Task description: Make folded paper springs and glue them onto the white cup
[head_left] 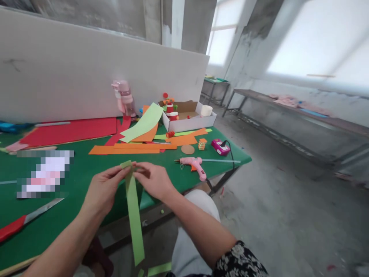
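A long light-green paper strip [134,219] hangs down over the table's front edge, its top end folded over. My left hand [103,184] pinches that folded end between thumb and fingers. From the other side, my right hand [152,179] closes its fingertips on the same end of the strip. Just beyond the hands lie long orange paper strips [132,149]. To the right of my right hand rests a pink glue gun [194,163] with a glue stick out of its back. Near it are a brown cardboard disc [187,149] and a small folded orange-and-green paper stack [202,144].
On the green table [95,169] are red paper sheets [72,132], a red-handled knife [29,219], a pixelated object [46,173], a pink bottle [124,98], a white box [187,124] with paper figures, and a magenta power socket [220,147]. A white board [95,73] stands behind.
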Tool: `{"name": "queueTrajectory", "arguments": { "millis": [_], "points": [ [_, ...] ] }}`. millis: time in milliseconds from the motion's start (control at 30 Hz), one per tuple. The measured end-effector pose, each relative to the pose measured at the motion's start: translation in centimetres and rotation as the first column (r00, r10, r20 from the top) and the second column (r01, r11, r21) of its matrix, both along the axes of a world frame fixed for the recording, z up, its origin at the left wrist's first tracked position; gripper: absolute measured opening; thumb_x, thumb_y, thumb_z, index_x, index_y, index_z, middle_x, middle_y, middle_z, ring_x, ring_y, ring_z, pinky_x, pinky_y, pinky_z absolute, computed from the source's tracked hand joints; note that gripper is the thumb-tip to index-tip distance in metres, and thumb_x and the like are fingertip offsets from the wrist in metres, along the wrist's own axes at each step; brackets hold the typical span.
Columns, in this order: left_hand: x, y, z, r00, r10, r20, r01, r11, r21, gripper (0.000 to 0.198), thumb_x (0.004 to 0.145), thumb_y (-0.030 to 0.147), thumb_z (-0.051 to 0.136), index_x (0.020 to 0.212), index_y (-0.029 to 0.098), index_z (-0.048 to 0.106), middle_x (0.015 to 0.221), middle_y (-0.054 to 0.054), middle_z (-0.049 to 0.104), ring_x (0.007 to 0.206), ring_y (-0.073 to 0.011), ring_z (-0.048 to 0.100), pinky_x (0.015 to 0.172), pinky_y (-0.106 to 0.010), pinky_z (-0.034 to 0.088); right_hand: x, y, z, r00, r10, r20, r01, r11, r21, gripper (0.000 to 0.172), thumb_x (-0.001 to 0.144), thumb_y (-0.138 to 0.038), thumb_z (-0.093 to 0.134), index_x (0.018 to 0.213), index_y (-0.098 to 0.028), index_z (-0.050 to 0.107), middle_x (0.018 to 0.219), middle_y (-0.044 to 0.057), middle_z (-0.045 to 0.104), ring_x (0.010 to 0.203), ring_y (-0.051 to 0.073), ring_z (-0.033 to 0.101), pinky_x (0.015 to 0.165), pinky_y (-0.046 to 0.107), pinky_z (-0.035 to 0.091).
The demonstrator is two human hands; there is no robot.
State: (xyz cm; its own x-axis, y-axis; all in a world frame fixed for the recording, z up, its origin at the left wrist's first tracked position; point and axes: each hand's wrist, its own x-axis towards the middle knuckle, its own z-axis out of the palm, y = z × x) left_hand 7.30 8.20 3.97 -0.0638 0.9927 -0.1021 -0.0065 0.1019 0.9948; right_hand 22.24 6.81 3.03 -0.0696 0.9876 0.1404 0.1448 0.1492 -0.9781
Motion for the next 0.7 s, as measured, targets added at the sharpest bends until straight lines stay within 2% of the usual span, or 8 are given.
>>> {"name": "queueTrajectory", "arguments": {
  "millis": [67,167,267,333,400,433,533,700],
  "points": [
    [0.1,-0.1,0.0,0.997,-0.001,0.077,0.004,0.999,-0.045,0.033,0.066,0.043,0.079,0.090,0.020,0.074,0.088,-0.004,0.078,0.087,-0.0217,0.072,0.072,-0.028,0.059,4.0,-1.8,1.3,0.950,-0.210,0.230,0.177,0.972,0.157,0.024,0.088,-0.036,0.062,0.109,-0.025,0.067,0.099,0.004,0.073,0.092,0.021,0.067,0.089,0.033,0.049],
    [-0.1,-0.2,0.4,0.980,-0.076,0.186,0.109,0.979,-0.172,0.028,0.074,0.033,0.074,0.097,0.018,0.067,0.078,-0.003,0.075,0.059,-0.0145,0.066,0.058,-0.026,0.057,10.9,-3.9,2.1,0.673,-0.477,0.564,0.456,0.869,0.192,0.021,0.090,-0.040,0.058,0.083,-0.021,0.060,0.089,0.008,0.068,0.087,0.024,0.063,0.081,0.035,0.047],
    [-0.1,-0.3,0.5,0.957,-0.171,0.234,0.225,0.948,-0.226,0.024,0.076,0.022,0.070,0.097,0.017,0.061,0.087,-0.007,0.077,0.059,-0.0137,0.067,0.057,-0.027,0.059,14.6,-4.9,1.9,0.555,-0.341,0.759,0.507,0.862,0.017,0.027,0.086,-0.044,0.062,0.073,-0.022,0.053,0.081,0.007,0.064,0.078,0.024,0.061,0.070,0.034,0.045],
    [0.0,-0.5,0.3,0.953,-0.187,0.238,0.242,0.943,-0.227,0.022,0.077,0.021,0.069,0.095,0.017,0.057,0.093,-0.009,0.077,0.058,-0.0125,0.066,0.054,-0.025,0.057,14.2,-5.3,1.9,0.493,-0.406,0.769,0.526,0.844,0.108,0.026,0.080,-0.043,0.068,0.073,-0.023,0.053,0.084,0.009,0.064,0.082,0.025,0.061,0.072,0.035,0.045],
    [0.2,-0.9,0.1,0.950,-0.185,0.251,0.241,0.947,-0.214,0.022,0.076,0.022,0.071,0.090,0.018,0.054,0.089,-0.009,0.077,0.053,-0.0106,0.063,0.048,-0.022,0.053,11.9,-5.5,2.3,0.555,-0.537,0.635,0.491,0.828,0.271,0.024,0.084,-0.044,0.064,0.079,-0.022,0.057,0.092,0.011,0.066,0.087,0.025,0.060,0.077,0.036,0.047],
    [0.3,-1.1,0.1,0.944,-0.196,0.266,0.253,0.946,-0.201,0.024,0.075,0.025,0.072,0.088,0.019,0.053,0.088,-0.008,0.077,0.051,-0.0101,0.062,0.047,-0.021,0.052,10.4,-5.3,2.5,0.650,-0.545,0.529,0.456,0.837,0.301,0.024,0.088,-0.045,0.058,0.081,-0.022,0.059,0.094,0.011,0.067,0.086,0.023,0.060,0.077,0.035,0.048],
    [0.6,-2.0,0.2,0.913,-0.262,0.312,0.322,0.933,-0.158,0.037,0.068,0.034,0.079,0.083,0.020,0.048,0.084,-0.006,0.077,0.052,-0.0111,0.063,0.046,-0.021,0.051,5.6,-4.0,2.6,0.923,-0.249,0.294,0.234,0.968,0.087,0.025,0.082,-0.046,0.065,0.090,-0.022,0.063,0.085,0.005,0.068,0.073,0.019,0.061,0.069,0.031,0.050],
    [0.3,-2.8,0.2,0.891,-0.349,0.291,0.396,0.910,-0.121,0.053,0.059,0.051,0.085,0.082,0.021,0.049,0.079,-0.003,0.075,0.056,-0.0144,0.068,0.049,-0.024,0.054,1.0,-0.7,1.2,0.999,-0.036,-0.023,0.033,0.994,-0.107,0.032,0.067,-0.046,0.078,0.083,-0.021,0.065,0.073,-0.001,0.066,0.064,0.014,0.058,0.064,0.028,0.048]
  ]
}}
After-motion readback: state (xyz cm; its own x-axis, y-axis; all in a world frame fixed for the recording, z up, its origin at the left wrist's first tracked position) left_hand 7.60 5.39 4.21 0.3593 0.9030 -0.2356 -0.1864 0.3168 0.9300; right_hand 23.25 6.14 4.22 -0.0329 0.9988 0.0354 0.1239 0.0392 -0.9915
